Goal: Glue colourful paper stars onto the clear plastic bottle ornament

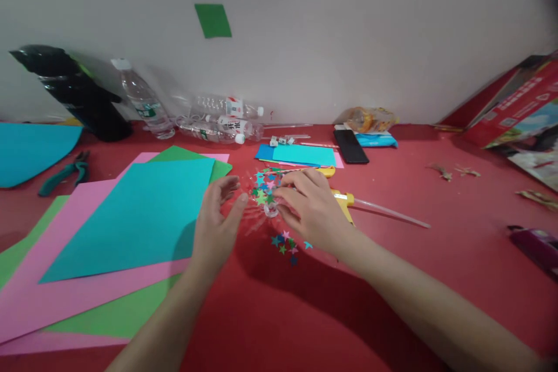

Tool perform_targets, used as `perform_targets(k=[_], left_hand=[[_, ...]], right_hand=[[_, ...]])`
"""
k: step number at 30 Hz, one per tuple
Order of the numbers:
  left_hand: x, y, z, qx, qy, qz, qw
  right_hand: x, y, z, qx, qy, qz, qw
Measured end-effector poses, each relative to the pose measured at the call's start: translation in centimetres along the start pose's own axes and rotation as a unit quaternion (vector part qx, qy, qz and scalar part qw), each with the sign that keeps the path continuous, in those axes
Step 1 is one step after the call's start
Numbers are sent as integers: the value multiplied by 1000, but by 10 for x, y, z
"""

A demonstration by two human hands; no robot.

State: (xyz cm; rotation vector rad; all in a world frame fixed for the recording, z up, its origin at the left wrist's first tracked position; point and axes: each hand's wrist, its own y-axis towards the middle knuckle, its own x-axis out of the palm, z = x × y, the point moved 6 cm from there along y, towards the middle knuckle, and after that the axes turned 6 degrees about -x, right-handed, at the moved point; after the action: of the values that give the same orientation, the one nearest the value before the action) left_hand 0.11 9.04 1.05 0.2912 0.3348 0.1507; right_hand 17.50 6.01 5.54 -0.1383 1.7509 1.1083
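Note:
A clear plastic piece with a bottle-neck ring sits on the red table, and thin clear strips seem to fan out around it. Small paper stars in green, blue and pink cover its upper part. My left hand is just left of it, fingers curved and apart from the thumb, holding nothing. From the right, my right hand reaches over the stars with bent fingers and thumb drawn close together; whatever is between the tips is hidden. More loose stars lie in front of the ring.
Coloured sheets lie at left beside pliers. Several plastic bottles and a black bottle line the wall. A yellow glue gun with a clear stick lies behind my right hand, near a phone. A red box is at right.

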Motion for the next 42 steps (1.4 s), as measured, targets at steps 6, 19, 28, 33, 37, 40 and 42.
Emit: perform_targets(k=[6,19,28,33,37,40,42], left_hand=[[2,-16,32,163,138,9,977],[23,-39,62,289,194,-53,936],[-7,17,-50,-154,130,-38,979],[-20,26,-56,-169,181,-61,967],[-2,14,-57,-195,137,-156,959],[20,-2,-56,-205,103,-222,947],[30,-9,-52,-205,64,-213,953]], right_hand=[[-3,-7,-6,-25,-1,13,1000],[2,-34,-7,-10,106,-33,994],[15,-45,16,156,268,-15,951],[17,-47,16,182,304,-24,935],[19,-48,15,201,331,-28,922],[22,-48,16,214,343,-31,914],[24,-48,17,219,349,-30,911]])
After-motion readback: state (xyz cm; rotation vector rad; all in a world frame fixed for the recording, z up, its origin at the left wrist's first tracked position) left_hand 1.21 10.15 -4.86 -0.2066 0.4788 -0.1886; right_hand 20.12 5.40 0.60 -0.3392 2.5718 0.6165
